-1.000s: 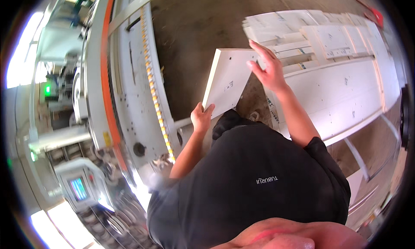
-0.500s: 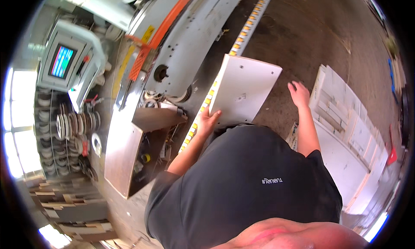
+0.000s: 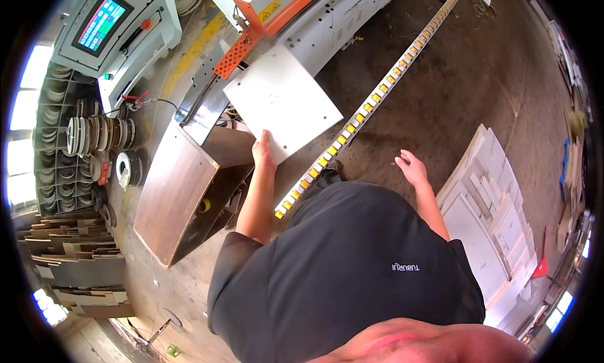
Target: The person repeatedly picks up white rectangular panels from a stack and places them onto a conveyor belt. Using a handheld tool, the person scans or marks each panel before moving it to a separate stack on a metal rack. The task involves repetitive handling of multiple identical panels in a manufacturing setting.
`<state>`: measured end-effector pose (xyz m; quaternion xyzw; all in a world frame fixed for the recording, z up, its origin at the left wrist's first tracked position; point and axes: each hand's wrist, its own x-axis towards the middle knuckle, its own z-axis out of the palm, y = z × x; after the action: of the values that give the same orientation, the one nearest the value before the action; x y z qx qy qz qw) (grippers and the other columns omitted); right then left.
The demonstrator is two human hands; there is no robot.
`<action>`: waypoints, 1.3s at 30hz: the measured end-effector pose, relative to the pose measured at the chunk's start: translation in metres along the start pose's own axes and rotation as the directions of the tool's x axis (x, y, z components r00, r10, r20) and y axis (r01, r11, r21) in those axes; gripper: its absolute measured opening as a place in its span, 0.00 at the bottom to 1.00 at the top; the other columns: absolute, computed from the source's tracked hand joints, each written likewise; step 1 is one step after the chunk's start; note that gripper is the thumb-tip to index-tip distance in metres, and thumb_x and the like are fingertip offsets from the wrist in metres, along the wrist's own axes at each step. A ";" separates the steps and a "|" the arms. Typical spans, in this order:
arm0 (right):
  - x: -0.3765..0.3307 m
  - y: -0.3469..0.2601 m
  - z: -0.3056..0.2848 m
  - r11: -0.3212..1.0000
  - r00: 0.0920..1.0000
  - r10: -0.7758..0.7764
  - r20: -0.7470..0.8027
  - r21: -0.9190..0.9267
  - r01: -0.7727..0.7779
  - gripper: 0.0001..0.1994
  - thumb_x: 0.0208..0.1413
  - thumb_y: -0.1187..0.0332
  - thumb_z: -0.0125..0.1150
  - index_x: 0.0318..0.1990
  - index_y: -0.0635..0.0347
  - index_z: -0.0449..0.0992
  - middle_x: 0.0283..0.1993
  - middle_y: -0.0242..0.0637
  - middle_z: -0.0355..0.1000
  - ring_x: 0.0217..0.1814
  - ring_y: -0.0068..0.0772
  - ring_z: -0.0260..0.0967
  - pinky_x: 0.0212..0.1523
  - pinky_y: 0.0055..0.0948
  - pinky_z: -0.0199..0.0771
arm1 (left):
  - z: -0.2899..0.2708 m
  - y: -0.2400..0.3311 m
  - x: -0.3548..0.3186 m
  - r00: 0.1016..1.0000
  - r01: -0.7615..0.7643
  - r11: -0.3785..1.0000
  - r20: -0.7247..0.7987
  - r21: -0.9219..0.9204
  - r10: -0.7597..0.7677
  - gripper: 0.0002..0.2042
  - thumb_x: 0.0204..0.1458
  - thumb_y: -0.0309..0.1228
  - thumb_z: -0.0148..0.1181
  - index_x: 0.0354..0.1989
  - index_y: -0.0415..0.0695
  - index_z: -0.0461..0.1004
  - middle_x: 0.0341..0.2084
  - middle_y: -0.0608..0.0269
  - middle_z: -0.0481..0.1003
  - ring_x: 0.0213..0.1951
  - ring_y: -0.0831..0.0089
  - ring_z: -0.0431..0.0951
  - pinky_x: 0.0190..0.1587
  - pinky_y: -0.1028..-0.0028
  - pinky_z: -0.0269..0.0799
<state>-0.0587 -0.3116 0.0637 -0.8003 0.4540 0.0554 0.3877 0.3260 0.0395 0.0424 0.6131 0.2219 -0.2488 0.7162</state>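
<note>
"Where's the panel?"

"The white panel (image 3: 281, 95) is left of centre, in the upper half of the frame, turned cornerwise. Its upper-left edge shows just beside the orange guard (image 3: 236, 56), its right corner near the strip of yellow rollers (image 3: 375, 97). Whether any of it rests on the metal table (image 3: 204, 108), I can't tell."

"And your fingers?"

"My left hand (image 3: 264, 153) is clamped on the lower-left edge, close to the bottom corner. One digit lies on the top face; whatever is underneath is hidden. My right hand (image 3: 413, 168), right of centre, is empty, its fingertips a little apart, well away from the panel and the stacked boards (image 3: 469, 212)."

"How do you expect it to handle?"

"Stiff, I'd say, with a fair weight for one hand — gripped at a single edge, the far side should want to dip. The face looks smooth, so it could slide, and the corners seem likeliest to chip."

"Where would you take hold?"

"By two opposite edges, near their middles, thumbs on top and fingers below. The lower-right edge is bare, and nearest my right hand."
</note>
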 end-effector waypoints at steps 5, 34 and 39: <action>-0.036 0.063 0.028 0.987 0.990 0.140 0.032 0.075 -0.142 0.30 0.58 0.46 0.66 0.63 0.54 0.74 0.57 0.44 0.78 0.61 0.40 0.76 0.61 0.36 0.72 | -0.027 0.014 0.059 1.000 0.004 0.978 0.004 -0.209 -0.003 0.21 0.65 0.42 0.59 0.54 0.35 0.73 0.45 0.56 0.79 0.45 0.62 0.81 0.47 0.61 0.78; -0.161 0.220 0.047 0.561 0.809 0.555 0.193 0.632 -0.535 0.28 0.62 0.41 0.59 0.59 0.51 0.74 0.46 0.38 0.76 0.41 0.35 0.72 0.31 0.39 0.74 | 0.229 -0.013 0.015 0.843 -0.537 0.764 0.215 0.358 0.493 0.23 0.61 0.34 0.59 0.58 0.29 0.65 0.50 0.46 0.71 0.49 0.54 0.74 0.48 0.56 0.77; -0.149 0.216 -0.053 0.110 0.835 0.550 0.023 0.989 -0.099 0.41 0.66 0.35 0.46 0.78 0.48 0.50 0.80 0.40 0.49 0.76 0.42 0.56 0.66 0.46 0.63 | 0.319 -0.143 -0.155 0.493 -0.640 0.740 0.849 0.206 0.189 0.23 0.64 0.28 0.54 0.66 0.34 0.63 0.63 0.48 0.65 0.63 0.60 0.67 0.66 0.62 0.63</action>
<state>-0.3257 -0.3071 0.0426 -0.2430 0.6122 -0.3018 0.6892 0.1196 -0.2810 0.0773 0.6377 -0.3480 -0.3498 0.5915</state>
